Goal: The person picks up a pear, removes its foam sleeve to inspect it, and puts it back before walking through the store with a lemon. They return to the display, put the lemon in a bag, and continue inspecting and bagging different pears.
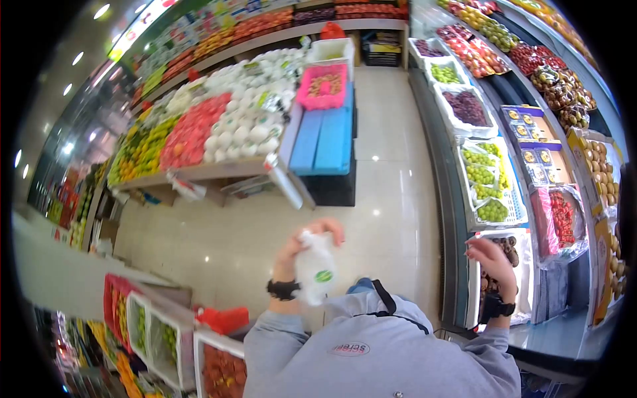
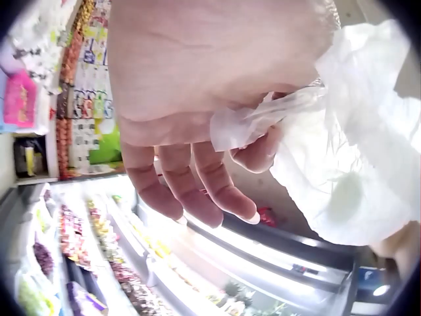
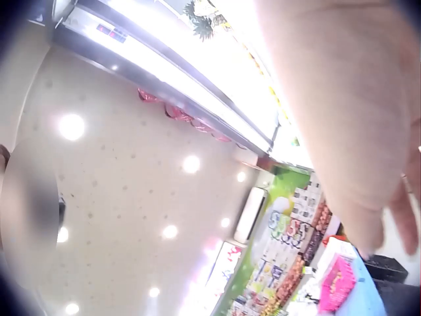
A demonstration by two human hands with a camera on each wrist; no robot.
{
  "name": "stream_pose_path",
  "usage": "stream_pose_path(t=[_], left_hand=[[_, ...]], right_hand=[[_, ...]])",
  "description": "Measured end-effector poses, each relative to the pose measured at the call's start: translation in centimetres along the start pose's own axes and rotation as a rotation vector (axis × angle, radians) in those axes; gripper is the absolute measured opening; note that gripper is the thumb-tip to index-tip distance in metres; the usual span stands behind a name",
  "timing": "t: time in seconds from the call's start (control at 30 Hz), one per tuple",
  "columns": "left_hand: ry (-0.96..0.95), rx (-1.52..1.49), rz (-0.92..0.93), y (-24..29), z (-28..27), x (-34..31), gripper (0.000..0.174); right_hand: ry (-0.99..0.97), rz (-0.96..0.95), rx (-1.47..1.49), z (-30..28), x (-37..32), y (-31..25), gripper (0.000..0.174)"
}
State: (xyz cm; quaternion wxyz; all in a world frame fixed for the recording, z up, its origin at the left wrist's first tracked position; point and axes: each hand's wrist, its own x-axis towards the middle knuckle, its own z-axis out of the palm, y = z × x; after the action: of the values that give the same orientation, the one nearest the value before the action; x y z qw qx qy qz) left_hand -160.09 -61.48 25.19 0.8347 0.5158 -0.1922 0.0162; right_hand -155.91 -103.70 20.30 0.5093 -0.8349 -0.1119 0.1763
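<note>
My left hand [image 1: 286,257] holds a thin white plastic bag [image 1: 314,268] with a green print, out in front of my body above the tiled floor. In the left wrist view the bag's twisted neck is pinched between thumb and index finger [image 2: 256,155], and the other fingers hang loosely bent. The bag [image 2: 355,145] drapes beside the palm, crumpled. On the right side my right hand [image 1: 497,262] is raised with relaxed fingers, nothing in it. In the head view it overlaps a white crate [image 1: 524,298] of dark brown round produce [image 1: 509,249].
A display table [image 1: 259,159] with wrapped fruit stands ahead, a pink basket [image 1: 323,96] and blue boxes [image 1: 325,139] at its end. Along the right runs a shelf with green grapes [image 1: 481,174] and dark grapes [image 1: 466,108]. Fruit crates [image 1: 162,331] stand at lower left.
</note>
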Motion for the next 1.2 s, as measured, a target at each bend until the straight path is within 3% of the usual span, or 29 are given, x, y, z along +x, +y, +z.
stream_pose_path(t=[0.07,0.13,0.2,0.23,0.3,0.33,0.4,0.43,0.53,0.57,0.6,0.63,0.67,0.73,0.8,0.87,0.9,0.93,0.97,1.0,1.07,1.2], left_hand=[[-0.313,0.045,0.223,1.2,-1.9,8.2,0.03],[-0.606,0.003,0.447,1.2,-1.9,16.4,0.039],[-0.841,-0.128,0.545,0.0,-0.2,23.6,0.041],[-0.961,-0.189,0.504,-1.0,0.1,27.1,0.039],[-0.997,-0.335,0.499,-5.8,1.4,32.7,0.038],[-0.919,-0.414,0.466,-8.6,2.2,35.2,0.037],[-0.963,-0.313,0.34,-13.1,1.7,41.4,0.032],[-0.869,-0.307,0.228,-14.4,1.3,43.8,0.031],[-0.639,-0.247,-0.009,-16.7,-1.3,50.4,0.03],[-0.555,-0.22,-0.065,-17.0,-2.7,52.5,0.029],[-0.491,-0.186,-0.123,-17.2,-4.4,54.4,0.03],[-0.41,-0.184,-0.131,-17.4,-5.6,56.1,0.031],[-0.33,-0.181,-0.132,-17.7,-6.8,57.9,0.031],[-0.27,-0.223,-0.058,-19.2,-10.2,61.6,0.031],[-0.153,-0.232,0.021,-20.9,-13.6,65.0,0.029],[-0.091,-0.191,0.086,-22.5,-17.4,68.6,0.025],[-0.073,-0.187,0.11,-23.0,-19.2,70.9,0.025],[-0.051,-0.185,0.13,-23.5,-20.7,73.1,0.025],[0.073,-0.158,0.086,-23.3,-21.3,75.7,0.026],[0.198,-0.134,0.036,-23.0,-21.8,78.4,0.027],[0.254,0.07,-0.19,-24.1,-26.2,83.9,0.035],[0.085,0.276,-0.306,-29.8,-32.0,96.7,0.032]], right_hand=[[0.388,-0.013,0.275,-4.0,3.1,-2.2,0.025],[0.702,-0.325,0.342,-6.0,5.1,-10.5,0.024],[0.479,-0.902,0.666,-8.3,7.9,-13.6,0.027],[0.095,-1.16,0.766,-10.1,10.7,-14.9,0.031],[-0.4,-1.466,0.836,-12.8,16.7,-17.2,0.031],[-0.429,-1.446,0.853,-13.6,19.2,-18.0,0.023],[-0.435,-1.315,0.899,-15.3,23.5,-19.4,0.008],[-0.407,-1.207,0.917,-16.8,25.7,-19.7,0.014],[-0.815,-1.344,0.836,-23.4,36.2,-20.4,0.014],[-0.853,-1.326,0.813,-24.9,38.7,-20.4,0.032],[-0.929,-1.377,0.768,-26.4,41.6,-20.6,0.018],[-1.016,-1.429,0.72,-27.9,44.6,-20.6,0.013],[-1.106,-1.487,0.666,-29.3,47.6,-20.3,0.024],[-1.405,-1.72,0.49,-34.7,52.9,-15.6,0.026],[-1.427,-1.935,0.629,-36.6,60.2,-16.4,0.027],[-1.729,-1.89,0.828,-41.2,66.6,-12.8,0.038],[-1.877,-1.768,0.891,-42.2,70.6,-12.0,0.046],[-1.894,-1.677,0.939,-41.8,75.6,-13.3,0.048],[-1.653,-1.619,1.017,-40.1,80.4,-16.5,0.039],[-1.28,-1.567,0.966,-39.9,83.5,-18.1,0.028],[-0.698,-1.296,0.699,-39.5,89.5,-21.1,0.009],[-0.759,-1.16,0.842,-38.6,100.2,-26.3,0.008]])
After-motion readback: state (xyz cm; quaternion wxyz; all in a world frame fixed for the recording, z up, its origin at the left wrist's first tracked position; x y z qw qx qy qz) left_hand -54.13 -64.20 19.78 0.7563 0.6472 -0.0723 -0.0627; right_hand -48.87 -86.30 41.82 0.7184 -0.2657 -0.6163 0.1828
